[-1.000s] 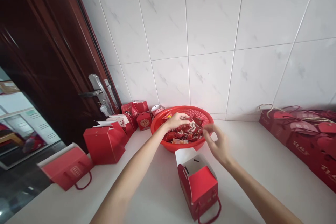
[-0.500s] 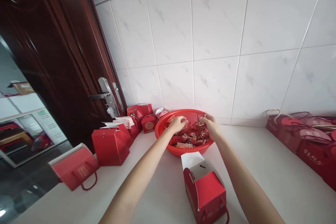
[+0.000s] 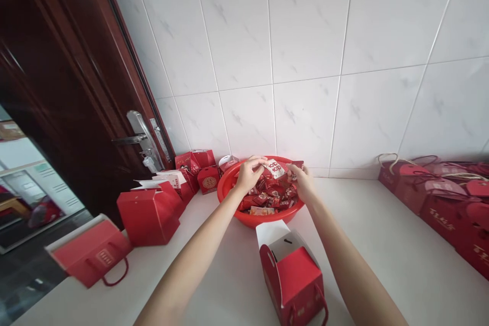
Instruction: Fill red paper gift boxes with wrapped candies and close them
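Both hands are over a red plastic basket (image 3: 244, 220) filled with candies in red wrappers (image 3: 273, 194). Between the fingertips of my left hand (image 3: 250, 172) is a white candy packet with red print (image 3: 274, 167), held above the heap. My right hand (image 3: 301, 182) pinches a dark red wrapped candy (image 3: 296, 165) at the basket's right side. Directly in front of the basket stands a red gift box (image 3: 300, 277) with its top flaps up and a cord handle at its near end; its inside bottom is hidden.
Empty-looking red boxes (image 3: 147, 216) line the left, one lying tilted (image 3: 91, 252) at the table's left edge. Several closed red gift boxes (image 3: 439, 198) with cord handles stand on the right. A tiled wall (image 3: 305, 112) rises behind, and a dark wooden door (image 3: 69, 76) is at left.
My left hand has lifted a white packet into sight above the heap. My right hand stays at the basket's right side with a candy. The view has shifted slightly to the right.
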Demonstrator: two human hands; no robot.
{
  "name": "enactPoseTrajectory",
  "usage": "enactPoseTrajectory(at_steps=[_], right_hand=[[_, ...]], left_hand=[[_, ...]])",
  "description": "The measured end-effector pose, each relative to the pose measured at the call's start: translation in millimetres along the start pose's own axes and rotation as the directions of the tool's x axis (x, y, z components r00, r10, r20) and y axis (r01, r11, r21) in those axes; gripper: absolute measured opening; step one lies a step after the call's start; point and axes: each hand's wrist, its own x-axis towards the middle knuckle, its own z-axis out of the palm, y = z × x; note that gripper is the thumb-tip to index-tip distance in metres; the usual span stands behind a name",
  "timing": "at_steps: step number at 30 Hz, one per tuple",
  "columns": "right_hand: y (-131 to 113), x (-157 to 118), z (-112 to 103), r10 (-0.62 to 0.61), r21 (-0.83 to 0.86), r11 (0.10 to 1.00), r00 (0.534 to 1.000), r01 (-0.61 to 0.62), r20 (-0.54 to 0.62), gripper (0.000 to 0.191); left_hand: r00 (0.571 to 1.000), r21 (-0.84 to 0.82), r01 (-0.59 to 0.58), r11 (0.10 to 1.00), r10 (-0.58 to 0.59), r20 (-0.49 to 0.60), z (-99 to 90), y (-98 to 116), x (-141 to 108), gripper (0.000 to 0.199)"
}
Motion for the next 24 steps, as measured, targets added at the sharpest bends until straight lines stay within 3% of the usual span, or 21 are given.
enactPoseTrajectory(at_steps=[7,10,12,15,20,24], right_hand=[[2.7,-0.6,-0.2,0.046,-0.049,0.998,0.988,-0.038,0.15,0.038],[3.4,-0.4,-2.2,0.044,-0.055,0.998,0.979,-0.034,0.197,0.04],[5.0,0.9,-3.2,0.031,-0.052,0.998,0.982,-0.022,0.189,0.041],[7.6,2.8,-3.6,0.006,-0.037,0.999,0.986,0.0,0.166,0.042],[5.6,0.6,-2.1,-0.019,-0.021,1.0,0.986,0.023,0.164,0.043],[0.2,-3.8,-1.3,-0.004,-0.005,1.0,0.979,0.005,0.203,0.04]], left_hand=[[0.989,-0.091,-0.124,0.988,0.115,-0.092,-0.5,1.4,-3.7,0.021],[0.99,-0.108,-0.12,0.987,0.11,-0.087,-0.2,3.2,-3.4,0.023],[0.996,-0.146,-0.044,0.988,0.032,-0.083,-0.6,6.1,-4.0,0.029],[0.992,-0.238,0.125,0.963,-0.128,0.001,-1.7,12.8,-5.9,0.029],[0.928,-0.233,0.249,0.94,-0.163,0.336,-1.7,23.7,-6.2,0.031],[0.924,-0.216,0.281,0.935,-0.203,0.324,-3.1,25.3,-3.2,0.042]])
